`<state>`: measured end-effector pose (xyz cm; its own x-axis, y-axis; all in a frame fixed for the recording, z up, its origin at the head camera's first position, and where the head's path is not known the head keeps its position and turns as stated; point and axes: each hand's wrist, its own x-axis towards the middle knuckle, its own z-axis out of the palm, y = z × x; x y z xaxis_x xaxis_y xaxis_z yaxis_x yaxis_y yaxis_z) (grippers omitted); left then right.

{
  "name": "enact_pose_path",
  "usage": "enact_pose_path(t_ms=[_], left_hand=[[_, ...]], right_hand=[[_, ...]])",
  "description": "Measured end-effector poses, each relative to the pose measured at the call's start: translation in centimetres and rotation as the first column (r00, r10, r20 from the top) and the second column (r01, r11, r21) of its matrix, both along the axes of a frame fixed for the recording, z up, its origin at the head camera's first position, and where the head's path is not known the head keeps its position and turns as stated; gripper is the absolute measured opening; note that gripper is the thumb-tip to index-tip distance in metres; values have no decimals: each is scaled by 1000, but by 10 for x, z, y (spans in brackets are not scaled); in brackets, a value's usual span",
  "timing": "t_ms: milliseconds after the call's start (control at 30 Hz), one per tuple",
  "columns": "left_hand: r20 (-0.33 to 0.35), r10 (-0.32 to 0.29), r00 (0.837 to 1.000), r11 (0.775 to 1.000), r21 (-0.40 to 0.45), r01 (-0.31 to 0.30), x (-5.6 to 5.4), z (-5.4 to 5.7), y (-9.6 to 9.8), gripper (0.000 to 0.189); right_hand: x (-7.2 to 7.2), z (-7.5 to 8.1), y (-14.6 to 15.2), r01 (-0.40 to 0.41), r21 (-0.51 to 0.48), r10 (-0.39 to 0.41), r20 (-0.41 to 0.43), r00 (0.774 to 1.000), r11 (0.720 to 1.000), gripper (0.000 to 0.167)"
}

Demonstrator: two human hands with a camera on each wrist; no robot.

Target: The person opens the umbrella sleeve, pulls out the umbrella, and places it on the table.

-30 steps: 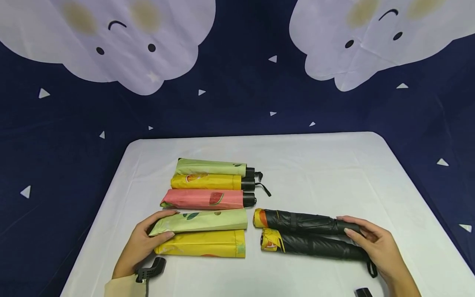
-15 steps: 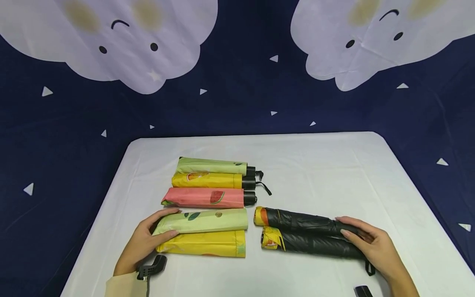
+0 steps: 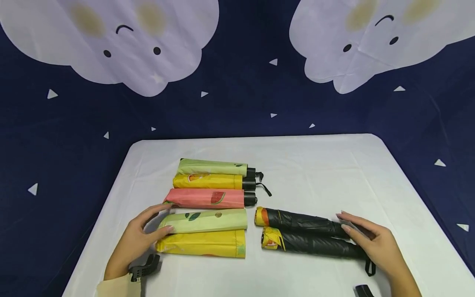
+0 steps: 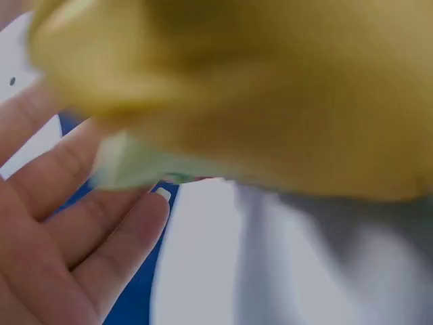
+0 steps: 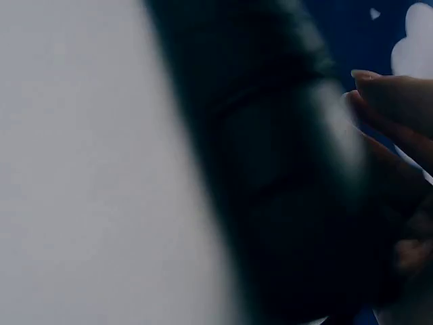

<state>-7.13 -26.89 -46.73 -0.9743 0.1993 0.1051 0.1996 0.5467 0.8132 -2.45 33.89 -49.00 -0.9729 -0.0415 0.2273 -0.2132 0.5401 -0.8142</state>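
Observation:
My left hand (image 3: 135,239) is at the left end of a light green umbrella sleeve (image 3: 208,221), thumb over its near edge and fingertips beside a pink sleeved umbrella (image 3: 200,198). Just nearer lies a yellow umbrella sleeve (image 3: 208,244); in the left wrist view this yellow sleeve (image 4: 270,101) looms blurred over the straight fingers (image 4: 128,237). My right hand (image 3: 378,245) has its thumb and fingers spread at the right end of a folded black umbrella (image 3: 300,221). A second black umbrella (image 3: 315,245) with a yellow end and wrist loop lies nearer. In the right wrist view, a dark umbrella (image 5: 270,156) crosses before the fingers.
A yellow sleeved umbrella (image 3: 211,181) and a light green one (image 3: 211,167) lie behind the pink one, black handles pointing right. All rest on a white table (image 3: 315,165). Behind it hangs a dark blue cloth (image 3: 241,103) with clouds.
My left hand has loosened from the green sleeve's end and shifted slightly left. My right fingers have come off the black umbrella's end and spread. The umbrellas lie nearly unchanged.

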Motion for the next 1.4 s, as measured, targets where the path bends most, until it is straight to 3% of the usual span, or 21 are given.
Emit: enact_pose_path(t_ms=[100,200,300,400,467,533,600,667,733,800,900,1033,1167,1400], left_hand=[[-79,41,996,998,-45,-45,-9,13,-6,54],[-110,83,990,994,-66,-91,-25,26,-16,51],[-46,99,994,989,-107,-103,-40,38,-25,54],[44,69,997,984,-164,-61,-53,45,-28,61],[83,39,996,986,-167,-25,-59,44,-28,64],[80,9,997,991,-134,1,-65,38,-25,61],[49,-14,999,997,-77,18,-71,30,-22,56],[10,-41,999,999,14,41,-78,21,-19,49],[-19,-77,997,989,124,78,-83,11,-19,44],[-41,-109,993,970,215,116,-87,1,-21,43],[-50,-141,989,948,281,150,-90,-9,-24,44],[-11,-134,991,962,240,133,-93,-18,-22,45],[41,-124,991,973,200,114,-95,-24,-20,46],[76,-152,986,982,125,142,-95,-27,-22,49]], right_hand=[[-8,21,-10,-5,24,7,-80,997,1000,36],[-21,42,-26,-6,101,22,-163,986,995,38],[-37,61,-49,-3,219,55,-234,971,976,38],[-55,76,-75,-16,303,104,-276,956,953,36],[-68,82,-96,-47,320,142,-281,949,946,34],[-80,84,-117,-103,291,184,-267,946,951,32],[-91,81,-136,-196,191,238,-231,943,962,29],[-101,75,-152,-298,44,301,-185,935,953,27],[-110,65,-165,-359,-93,345,-135,929,929,25],[-116,55,-174,-369,-163,360,-82,929,915,24],[-122,41,-183,-341,-105,341,-20,940,934,26],[-124,26,-190,-317,29,316,22,949,948,30],[-125,17,-196,-333,79,329,59,942,940,31],[-126,5,-200,-372,174,360,99,928,912,34]])
